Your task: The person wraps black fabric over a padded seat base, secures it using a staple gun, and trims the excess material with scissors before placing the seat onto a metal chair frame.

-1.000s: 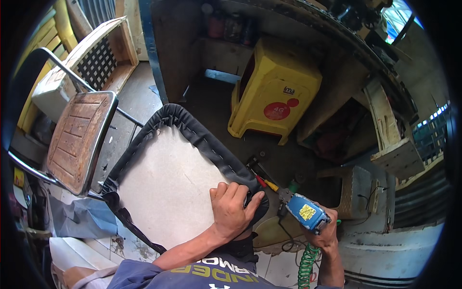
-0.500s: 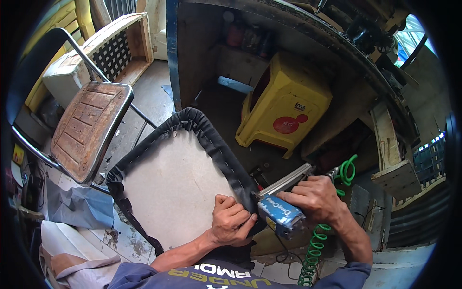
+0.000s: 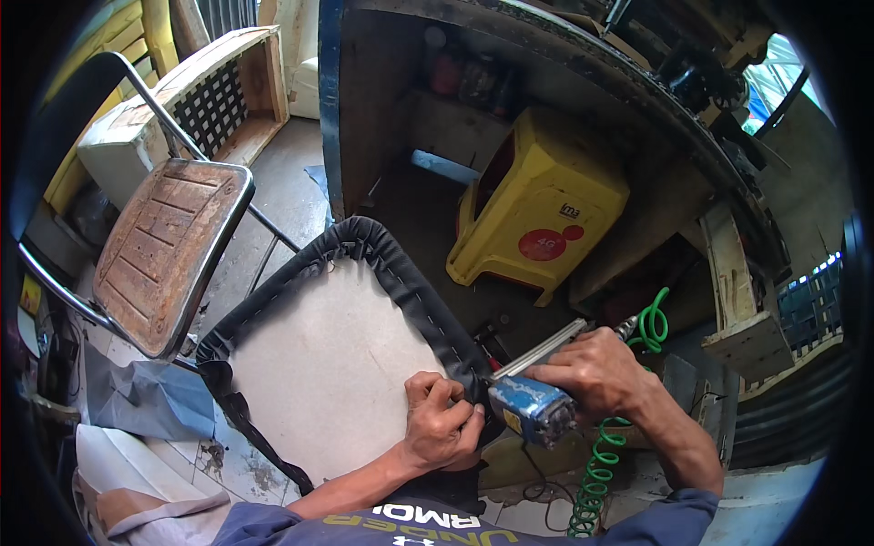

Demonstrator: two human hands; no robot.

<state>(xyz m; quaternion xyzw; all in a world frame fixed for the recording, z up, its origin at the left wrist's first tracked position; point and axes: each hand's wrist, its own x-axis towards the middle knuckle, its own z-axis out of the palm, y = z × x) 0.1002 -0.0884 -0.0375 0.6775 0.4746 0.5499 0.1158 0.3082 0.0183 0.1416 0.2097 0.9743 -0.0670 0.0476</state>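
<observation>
On my lap lies a seat cushion, its underside up: a pale board [image 3: 328, 364] bordered by folded black upholstery fabric [image 3: 414, 296] with a row of staples along it. My left hand [image 3: 441, 423] is closed on the fabric's edge at the near right corner, fingers pinching the fold. In my right hand [image 3: 605, 373] is a blue pneumatic staple gun [image 3: 531, 402], gripped round its handle. Its nose points at the fabric rim and looks to be at or touching the corner beside my left fingers. A green coiled air hose [image 3: 596, 473] runs from the gun.
A metal-framed chair with a rusty seat base [image 3: 168, 255] stands at the left. Behind it is a wooden frame with woven black webbing [image 3: 211, 109]. A yellow plastic stool [image 3: 555, 200] sits under the workbench [image 3: 330, 109]. Grey-blue sheet material [image 3: 150, 396] lies on the floor.
The cushion's far corner has shifted slightly nearer to me. Both hands stay at the same corner, with the left fingers and the staple gun only slightly moved.
</observation>
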